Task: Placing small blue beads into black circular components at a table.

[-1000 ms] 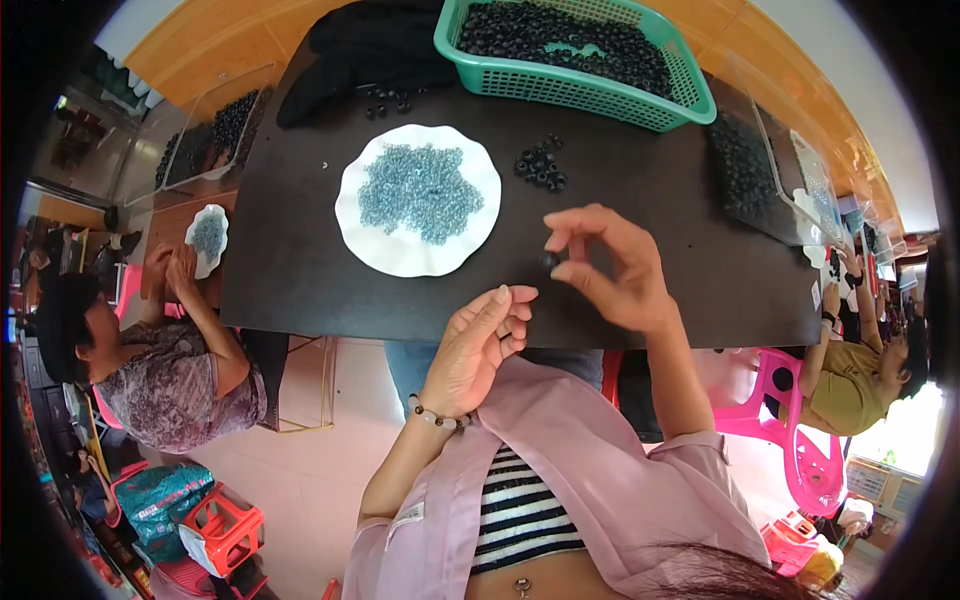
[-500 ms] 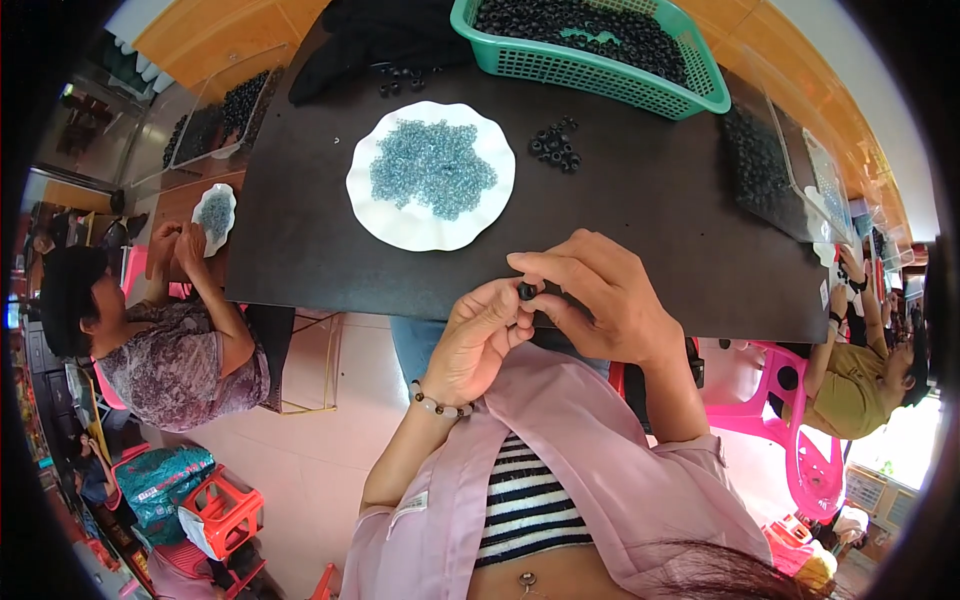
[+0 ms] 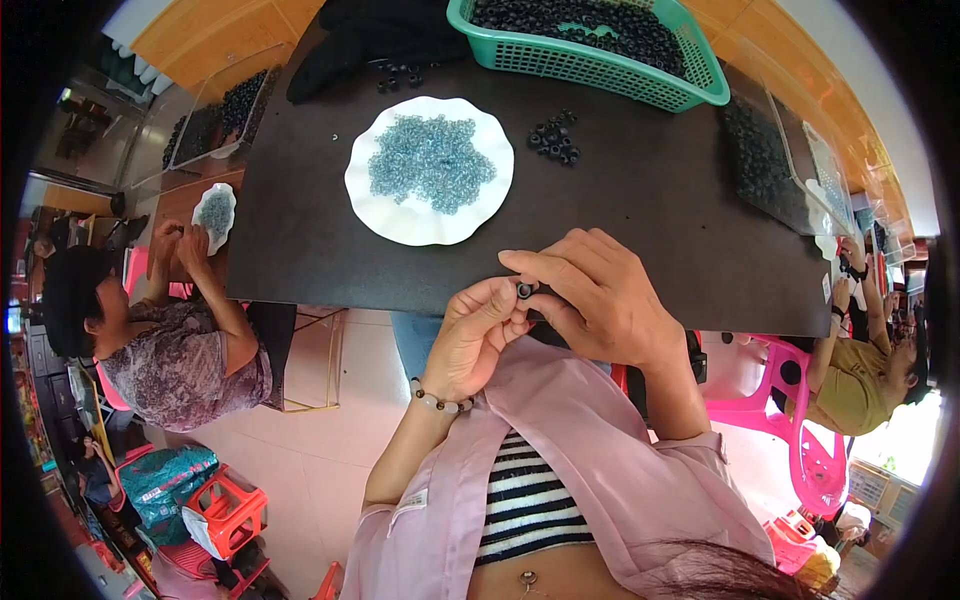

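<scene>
A small black ring-shaped piece (image 3: 524, 291) with a round hole is held over the table's front edge. My left hand (image 3: 475, 335) pinches it between thumb and forefinger, the other fingers curled below. From the right, my right hand (image 3: 600, 300) closes on it with the thumb and a bent finger, while its forefinger stretches out above. The fingertips partly hide the piece. Beyond my hands stands a white wavy-edged plate (image 3: 430, 230) heaped with small clear bluish rings (image 3: 430, 165). A little cluster of black pieces (image 3: 553, 140) lies right of the plate.
A green plastic basket (image 3: 600, 75) full of black pieces stands at the back of the dark table (image 3: 290, 230). Black cloth (image 3: 350, 50) lies back left. Clear bins of black pieces (image 3: 765, 165) flank the table. One person (image 3: 180, 340) sits at left, another (image 3: 860, 380) at right.
The black piece has turned slightly, so its hole now faces up into view. Both hands stay almost in place around it. The view has shifted a little.
</scene>
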### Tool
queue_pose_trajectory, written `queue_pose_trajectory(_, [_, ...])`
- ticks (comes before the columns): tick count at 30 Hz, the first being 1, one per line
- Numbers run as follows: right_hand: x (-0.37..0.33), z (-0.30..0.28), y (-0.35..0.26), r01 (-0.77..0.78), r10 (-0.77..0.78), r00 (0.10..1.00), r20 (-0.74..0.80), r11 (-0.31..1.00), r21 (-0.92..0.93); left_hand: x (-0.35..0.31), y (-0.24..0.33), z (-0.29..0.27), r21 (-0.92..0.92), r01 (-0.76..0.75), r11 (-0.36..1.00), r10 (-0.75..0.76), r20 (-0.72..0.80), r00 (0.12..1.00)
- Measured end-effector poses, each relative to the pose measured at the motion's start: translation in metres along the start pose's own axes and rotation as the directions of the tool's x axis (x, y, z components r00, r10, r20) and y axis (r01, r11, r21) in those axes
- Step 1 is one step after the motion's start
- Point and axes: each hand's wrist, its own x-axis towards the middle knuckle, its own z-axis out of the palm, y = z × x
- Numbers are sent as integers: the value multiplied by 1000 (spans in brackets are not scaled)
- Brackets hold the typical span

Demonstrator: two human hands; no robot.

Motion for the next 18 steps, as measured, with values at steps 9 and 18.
queue_pose_trajectory(9, [-1, 7, 4, -16, 18, 999, -31, 998, 64, 2, 1, 1, -159, 102, 982, -94, 62, 994])
queue_pose_trajectory(18, [-4, 11, 8, -17, 20, 999, -28, 995, 99, 2, -1, -1, -165, 95, 982, -85, 67, 994])
